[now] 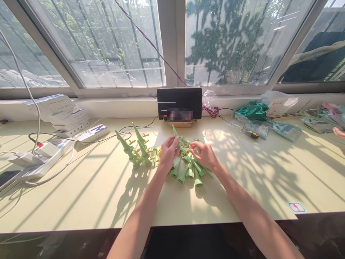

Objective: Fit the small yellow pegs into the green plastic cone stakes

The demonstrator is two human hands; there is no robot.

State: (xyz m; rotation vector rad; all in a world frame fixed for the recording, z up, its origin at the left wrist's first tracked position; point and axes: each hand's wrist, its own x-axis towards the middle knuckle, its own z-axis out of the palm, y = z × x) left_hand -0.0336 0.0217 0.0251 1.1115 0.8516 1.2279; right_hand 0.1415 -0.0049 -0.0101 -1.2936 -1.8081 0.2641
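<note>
My left hand is closed around a pale green pointed cone, its tip sticking up past the fingers. To the right of it, my right hand has thumb and fingers pinched together over a heap of green cones; whatever lies between those fingertips is too small to make out. Several cones in the heap point their hollow ends toward me. Small yellow pegs lie just left of my left hand. Farther left stand upright green cone towers with yellow pegs jutting from their sides.
A black-screened device stands by the window. On the left are a power strip with cables and white boxes. Green plastic bags and a yellow-black tool lie at back right. Another person's hand shows at the right edge.
</note>
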